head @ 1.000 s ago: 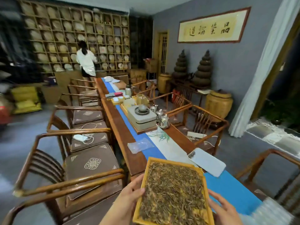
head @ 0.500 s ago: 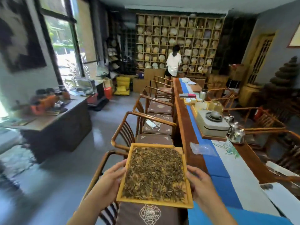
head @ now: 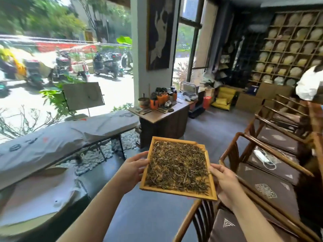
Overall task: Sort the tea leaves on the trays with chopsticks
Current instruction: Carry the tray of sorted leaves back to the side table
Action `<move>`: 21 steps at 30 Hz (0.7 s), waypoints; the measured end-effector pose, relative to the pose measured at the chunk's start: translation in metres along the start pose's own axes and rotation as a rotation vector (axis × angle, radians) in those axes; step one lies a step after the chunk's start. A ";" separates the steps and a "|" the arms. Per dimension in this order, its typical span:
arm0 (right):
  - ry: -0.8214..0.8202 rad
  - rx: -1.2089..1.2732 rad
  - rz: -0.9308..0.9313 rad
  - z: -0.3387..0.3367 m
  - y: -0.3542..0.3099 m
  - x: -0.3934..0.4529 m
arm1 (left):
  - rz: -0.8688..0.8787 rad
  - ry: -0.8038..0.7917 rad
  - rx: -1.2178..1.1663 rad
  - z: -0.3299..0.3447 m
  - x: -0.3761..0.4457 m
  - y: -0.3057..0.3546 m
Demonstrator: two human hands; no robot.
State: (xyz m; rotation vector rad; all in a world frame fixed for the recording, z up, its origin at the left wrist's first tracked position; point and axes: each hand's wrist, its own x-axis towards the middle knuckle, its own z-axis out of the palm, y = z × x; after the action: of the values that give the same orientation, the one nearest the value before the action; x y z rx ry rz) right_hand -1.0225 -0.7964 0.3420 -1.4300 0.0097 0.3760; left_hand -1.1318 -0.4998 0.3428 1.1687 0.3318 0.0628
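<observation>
While the left hand (head: 133, 170) and right hand (head: 222, 180) grip opposite edges of the wooden tray (head: 176, 190), tea leaves (head: 176, 167) hide its floor; fingers underneath are unseen.

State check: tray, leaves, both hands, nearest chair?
tray: held in mid-air, tilted, one far corner chipped
tea leaves: spread across the tray, unsorted
left hand: grip on tray's left edge
right hand: grip on tray's right edge
nearest chair: unoccupied

Matt pale wooden tray (head: 178, 191); dry, wiry tea leaves (head: 176, 166); glossy wooden chairs (head: 272, 154).
</observation>
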 end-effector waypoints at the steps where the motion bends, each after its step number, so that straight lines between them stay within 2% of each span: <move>1: -0.022 -0.010 -0.005 0.028 0.002 0.014 | 0.006 0.045 0.000 -0.023 0.003 0.011; 7: -0.181 -0.069 0.002 0.177 0.012 0.089 | 0.030 0.238 0.013 -0.141 0.021 0.069; 12: -0.251 -0.077 0.022 0.271 0.016 0.142 | 0.049 0.310 0.016 -0.213 0.044 0.107; 21: -0.276 -0.061 0.039 0.343 0.015 0.282 | 0.069 0.389 0.002 -0.277 0.170 0.138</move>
State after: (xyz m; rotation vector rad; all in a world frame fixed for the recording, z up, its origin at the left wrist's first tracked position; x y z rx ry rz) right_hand -0.8350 -0.3947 0.3139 -1.4297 -0.1991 0.6073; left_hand -1.0335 -0.1606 0.3340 1.1674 0.6342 0.3538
